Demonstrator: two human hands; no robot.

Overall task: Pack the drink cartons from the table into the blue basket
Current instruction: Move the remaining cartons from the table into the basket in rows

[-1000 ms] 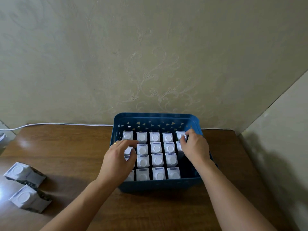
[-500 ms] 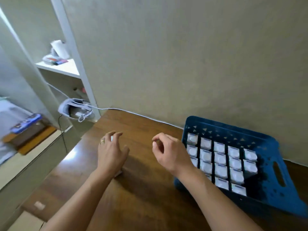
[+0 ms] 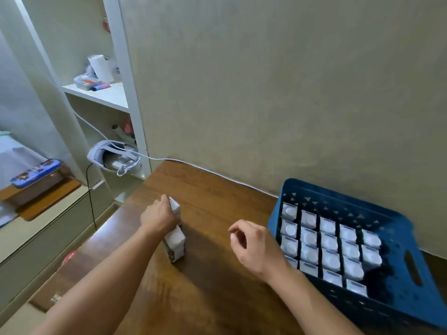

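Note:
The blue basket (image 3: 408, 228) sits at the right of the wooden table (image 3: 217, 281), holding several white drink cartons (image 3: 329, 245) upright in rows; its right column is partly free. Two more cartons lie at the table's left. My left hand (image 3: 159, 216) is shut on the far carton (image 3: 174, 206), which is tilted up. The near carton (image 3: 175, 245) rests on the table just under my left wrist. My right hand (image 3: 256, 247) hovers between the cartons and the basket, fingers loosely curled, holding nothing.
A white cable (image 3: 208, 169) runs along the wall at the table's back edge. Left of the table stand a white shelf unit (image 3: 106, 95) with small items, a headset (image 3: 108, 158) and a lower wooden ledge (image 3: 43, 199).
The view swung left from the basket. Both hands left the basket and moved left; my left hand has closed on the far loose carton.

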